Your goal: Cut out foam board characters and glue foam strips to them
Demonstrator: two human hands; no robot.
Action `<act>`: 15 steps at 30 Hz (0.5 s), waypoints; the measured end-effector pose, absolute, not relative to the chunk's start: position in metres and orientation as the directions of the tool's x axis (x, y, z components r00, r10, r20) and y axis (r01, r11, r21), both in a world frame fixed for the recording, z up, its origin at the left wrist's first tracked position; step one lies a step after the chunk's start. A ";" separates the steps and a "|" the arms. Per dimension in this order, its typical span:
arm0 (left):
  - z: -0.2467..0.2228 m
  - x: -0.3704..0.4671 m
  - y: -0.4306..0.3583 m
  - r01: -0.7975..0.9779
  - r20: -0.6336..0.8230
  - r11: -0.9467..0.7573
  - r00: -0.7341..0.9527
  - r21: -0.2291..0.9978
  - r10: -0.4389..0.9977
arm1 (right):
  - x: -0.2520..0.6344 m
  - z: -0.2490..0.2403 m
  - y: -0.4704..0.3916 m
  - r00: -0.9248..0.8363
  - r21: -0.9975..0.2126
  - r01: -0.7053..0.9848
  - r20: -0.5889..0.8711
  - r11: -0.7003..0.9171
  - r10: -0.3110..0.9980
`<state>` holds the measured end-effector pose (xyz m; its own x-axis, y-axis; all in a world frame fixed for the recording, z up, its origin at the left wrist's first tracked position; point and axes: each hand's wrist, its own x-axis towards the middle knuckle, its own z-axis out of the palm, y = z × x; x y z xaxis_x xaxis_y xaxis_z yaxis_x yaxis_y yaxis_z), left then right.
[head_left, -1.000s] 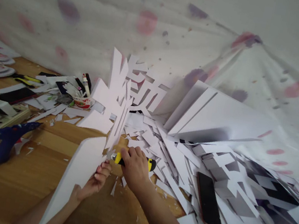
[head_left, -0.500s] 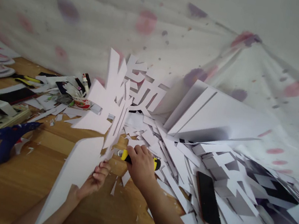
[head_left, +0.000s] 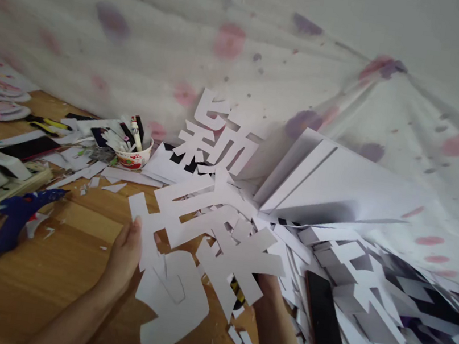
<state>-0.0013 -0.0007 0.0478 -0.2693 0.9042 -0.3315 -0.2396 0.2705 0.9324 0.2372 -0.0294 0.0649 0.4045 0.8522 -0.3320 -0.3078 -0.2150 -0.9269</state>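
Observation:
A large white foam-board character cut-out (head_left: pixel 195 213) lies tilted in front of me, its flat face turned up. My left hand (head_left: pixel 127 246) grips its left edge, thumb on top. At its right side is my right hand (head_left: pixel 267 290), with the fingers mostly hidden behind the board. The yellow-and-black utility knife (head_left: pixel 238 293) shows through a gap beside that hand, partly covered by the cut-out. Faint outline marks are visible on the lower part of the board.
Another white character cut-out (head_left: pixel 221 136) leans at the back by the spotted cloth (head_left: pixel 227 39). White boards (head_left: pixel 341 177) stand right of it. Scraps and a phone (head_left: pixel 324 318) lie at right. On the left are a blue glue gun (head_left: pixel 15 217) and a pen cup (head_left: pixel 134 156).
The cut-out has swung from edge-on and upright to flatter, facing me. My left hand has shifted left along it; my right hand has moved right and down, behind the board.

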 end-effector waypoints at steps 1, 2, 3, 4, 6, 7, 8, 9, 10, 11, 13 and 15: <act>0.046 -0.002 0.000 -0.203 -0.290 0.238 -0.287 0.950 0.913 | 0.242 0.065 -0.032 0.402 -0.897 -0.378 -0.383 -0.230 0.831; 0.045 -0.003 0.000 -0.190 -0.268 0.219 -0.296 0.957 0.917 | 0.247 0.065 -0.034 0.406 -0.855 -0.462 -0.442 -0.237 0.800; 0.044 -0.004 0.001 -0.193 -0.252 0.200 -0.304 0.961 0.919 | 0.252 0.064 -0.036 0.406 -0.807 -0.542 -0.495 -0.234 0.768; 0.044 -0.004 0.001 -0.193 -0.228 0.174 -0.310 0.966 0.923 | 0.256 0.062 -0.038 0.405 -0.766 -0.604 -0.534 -0.221 0.743; 0.046 -0.006 0.002 -0.182 -0.185 0.131 -0.323 0.975 0.928 | 0.263 0.057 -0.042 0.375 -0.713 -0.664 -0.578 -0.224 0.725; 0.046 -0.007 0.002 -0.169 -0.170 0.120 -0.328 0.978 0.929 | 0.265 0.055 -0.043 0.354 -0.699 -0.673 -0.591 -0.240 0.725; 0.047 -0.008 0.002 -0.155 -0.161 0.114 -0.335 0.981 0.928 | 0.267 0.054 -0.045 0.342 -0.694 -0.673 -0.599 -0.256 0.724; 0.047 -0.009 0.001 -0.142 -0.154 0.111 -0.345 0.984 0.926 | 0.268 0.053 -0.046 0.334 -0.692 -0.670 -0.606 -0.270 0.722; 0.047 -0.009 0.001 -0.132 -0.148 0.107 -0.355 0.985 0.923 | 0.267 0.052 -0.047 0.334 -0.693 -0.665 -0.611 -0.280 0.718; 0.047 -0.010 0.001 -0.125 -0.141 0.101 -0.363 0.987 0.921 | 0.266 0.052 -0.047 0.343 -0.697 -0.660 -0.611 -0.279 0.714; 0.047 -0.009 0.001 -0.132 -0.125 0.081 -0.371 0.988 0.920 | 0.261 0.051 -0.046 0.373 -0.712 -0.647 -0.608 -0.272 0.701; 0.047 -0.007 0.001 -0.168 -0.116 0.061 -0.339 0.984 0.934 | 0.255 0.050 -0.044 0.389 -0.717 -0.632 -0.621 -0.294 0.680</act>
<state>-0.0071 0.0005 0.0472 -0.3393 0.9335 -0.1157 -0.1679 0.0609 0.9839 0.2553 -0.0439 0.0498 0.3885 0.6805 -0.6213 -0.6320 -0.2939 -0.7171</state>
